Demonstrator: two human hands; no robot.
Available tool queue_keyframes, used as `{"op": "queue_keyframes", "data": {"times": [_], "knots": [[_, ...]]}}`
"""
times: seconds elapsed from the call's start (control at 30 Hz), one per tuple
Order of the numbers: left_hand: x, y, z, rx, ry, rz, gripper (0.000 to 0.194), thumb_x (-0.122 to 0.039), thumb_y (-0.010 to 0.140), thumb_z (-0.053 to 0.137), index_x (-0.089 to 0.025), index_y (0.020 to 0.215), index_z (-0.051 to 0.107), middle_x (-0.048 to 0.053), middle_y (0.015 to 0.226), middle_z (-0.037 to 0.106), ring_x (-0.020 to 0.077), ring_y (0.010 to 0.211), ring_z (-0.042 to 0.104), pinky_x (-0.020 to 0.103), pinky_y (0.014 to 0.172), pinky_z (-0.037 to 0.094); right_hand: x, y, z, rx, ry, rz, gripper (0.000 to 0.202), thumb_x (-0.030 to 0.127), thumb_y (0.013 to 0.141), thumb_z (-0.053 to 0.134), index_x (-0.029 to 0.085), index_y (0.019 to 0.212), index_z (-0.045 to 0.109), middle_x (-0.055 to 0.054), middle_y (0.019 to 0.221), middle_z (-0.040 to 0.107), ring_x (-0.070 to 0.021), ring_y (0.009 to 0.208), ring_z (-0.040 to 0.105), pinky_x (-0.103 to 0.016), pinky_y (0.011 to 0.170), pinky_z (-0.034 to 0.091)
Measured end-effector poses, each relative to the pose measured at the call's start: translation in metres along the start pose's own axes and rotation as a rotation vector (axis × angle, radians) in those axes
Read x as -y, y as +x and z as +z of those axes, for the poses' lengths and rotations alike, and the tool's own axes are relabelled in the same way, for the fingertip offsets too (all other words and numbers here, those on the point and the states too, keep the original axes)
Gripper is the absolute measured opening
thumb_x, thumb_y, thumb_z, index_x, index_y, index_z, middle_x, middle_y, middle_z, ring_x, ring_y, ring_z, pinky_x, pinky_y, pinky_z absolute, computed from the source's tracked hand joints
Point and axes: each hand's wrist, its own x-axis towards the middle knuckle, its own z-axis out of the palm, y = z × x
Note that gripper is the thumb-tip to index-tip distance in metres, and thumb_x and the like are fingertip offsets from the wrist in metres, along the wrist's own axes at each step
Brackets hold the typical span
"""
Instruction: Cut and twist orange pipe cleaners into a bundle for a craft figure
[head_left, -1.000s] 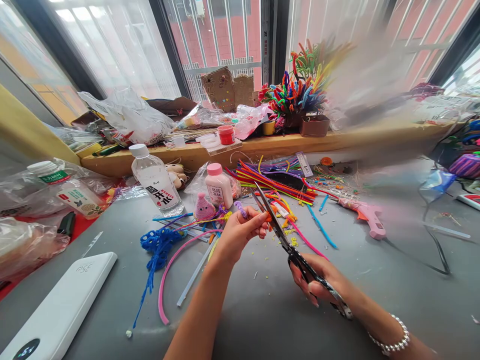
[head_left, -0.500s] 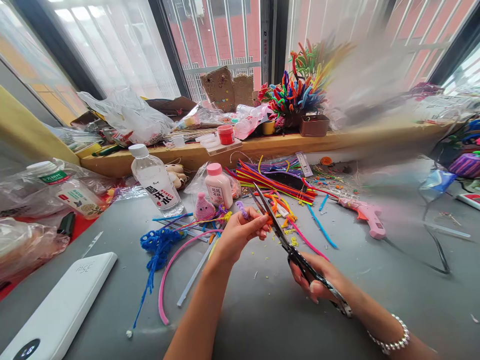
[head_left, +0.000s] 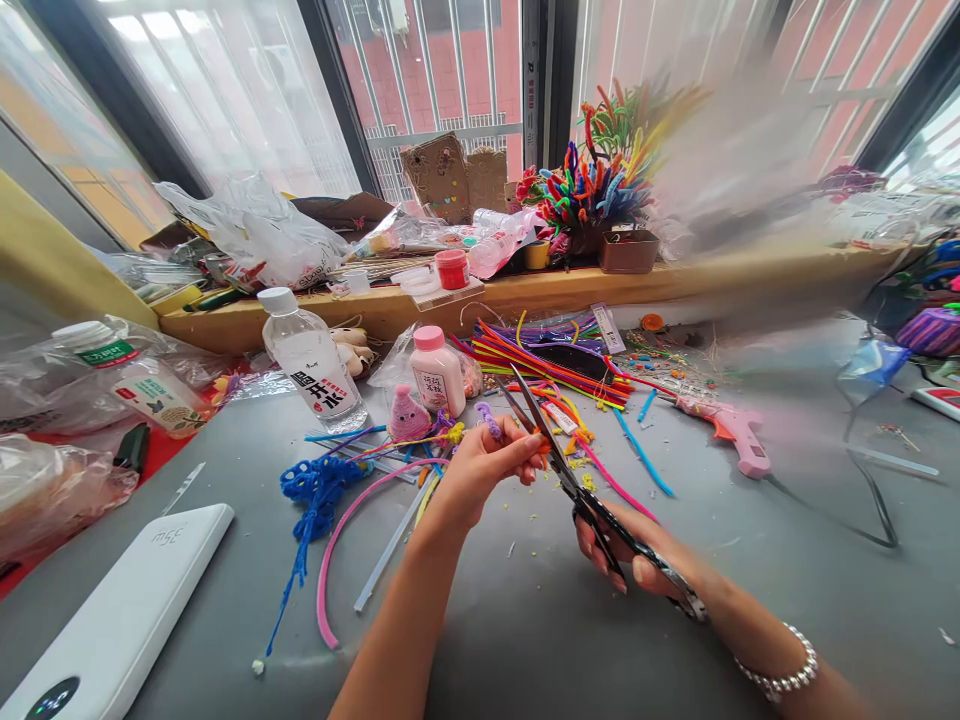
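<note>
My left hand (head_left: 474, 468) pinches a small orange fuzzy piece of pipe cleaner (head_left: 543, 444) between thumb and fingers. A curled purple fuzzy piece (head_left: 488, 421) shows just behind these fingers; whether the hand holds it I cannot tell. With my right hand (head_left: 637, 540) I grip black-handled scissors (head_left: 570, 482), their blades parted and pointing up and away. The orange piece sits against the blades, partly hidden by my fingertips. Beyond the hands lie orange and yellow pipe cleaners (head_left: 581, 420) and yellow fuzz scraps.
A pink glue gun (head_left: 742, 440) lies at right with its cord. Behind are a bundle of pipe cleaners (head_left: 540, 365), a pink bottle (head_left: 436, 372) and a water bottle (head_left: 311, 365). Blue yarn (head_left: 319, 490), a pink strip (head_left: 330, 560) and a white power bank (head_left: 127, 620) lie at left.
The scissors' handles have spread wider apart in my right hand, and the blades part slightly more. My left hand has shifted a little to the right, still pinching the orange piece.
</note>
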Motion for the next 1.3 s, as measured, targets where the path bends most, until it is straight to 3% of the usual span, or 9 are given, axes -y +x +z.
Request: {"op": "queue_keyframes", "data": {"times": [0.27,0.57,0.73,0.83,1.03,1.17,1.3], "knots": [[0.001,0.000,0.000,0.020,0.016,0.021,0.022,-0.024,0.067,0.063,-0.014,0.059,0.045,-0.003,0.052,0.059,0.0025,0.042,0.048,0.014,0.045,0.037,-0.010,0.002,-0.002,-0.014,0.033,0.016,0.052,0.064,0.058,0.057,0.016,0.071,0.042,0.003,0.062,0.039,-0.0052,0.048,0.035,-0.017,0.041,0.032],[0.001,0.000,-0.001,-0.009,0.024,0.019,0.021,-0.024,0.066,0.064,-0.014,0.060,0.045,-0.004,0.053,0.059,0.0032,0.044,0.050,0.014,0.046,0.039,-0.003,-0.001,0.004,-0.068,0.011,0.045,0.043,0.057,0.067,0.054,0.017,0.068,0.040,0.004,0.058,0.041,-0.0041,0.042,0.035,-0.016,0.037,0.032],[0.000,0.000,0.001,-0.016,0.034,-0.011,0.023,-0.024,0.064,0.065,-0.014,0.061,0.045,-0.004,0.052,0.059,0.0039,0.043,0.051,0.015,0.046,0.039,0.003,0.000,0.003,-0.004,0.006,0.019,0.048,0.062,0.064,0.052,0.016,0.075,0.043,0.000,0.068,0.046,-0.0064,0.049,0.037,-0.019,0.043,0.036],[-0.001,0.000,0.001,-0.023,0.035,-0.006,0.023,-0.024,0.064,0.065,-0.014,0.061,0.045,-0.004,0.051,0.059,0.0039,0.043,0.051,0.015,0.046,0.040,0.006,0.000,0.002,-0.030,-0.077,0.013,0.054,0.065,0.063,0.050,0.015,0.081,0.048,-0.003,0.075,0.049,-0.0079,0.052,0.038,-0.020,0.044,0.033],[-0.003,-0.001,0.000,-0.050,0.096,0.050,0.020,-0.025,0.065,0.064,-0.015,0.062,0.047,-0.002,0.056,0.061,0.0060,0.047,0.054,0.017,0.049,0.043,0.012,-0.002,0.001,-0.103,-0.206,0.063,0.060,0.065,0.064,0.049,0.014,0.095,0.055,-0.001,0.069,0.043,-0.0116,0.058,0.038,-0.022,0.050,0.033],[-0.003,0.002,-0.007,-0.200,0.297,0.132,0.019,-0.030,0.067,0.061,-0.014,0.065,0.051,0.000,0.060,0.061,0.0089,0.051,0.056,0.021,0.052,0.044,0.014,-0.002,-0.003,-0.164,-0.220,0.024,0.059,0.065,0.067,0.045,0.013,0.093,0.056,-0.001,0.069,0.044,-0.0111,0.056,0.039,-0.022,0.049,0.034],[0.001,0.005,-0.020,-0.391,0.797,0.152,0.016,-0.031,0.070,0.056,-0.016,0.066,0.055,0.000,0.057,0.059,0.0133,0.054,0.057,0.025,0.056,0.043,0.023,-0.006,-0.007,-0.312,-0.324,0.097,0.040,0.051,0.075,0.047,0.014,0.089,0.056,0.000,0.064,0.045,-0.0091,0.051,0.038,-0.022,0.050,0.034]]}}
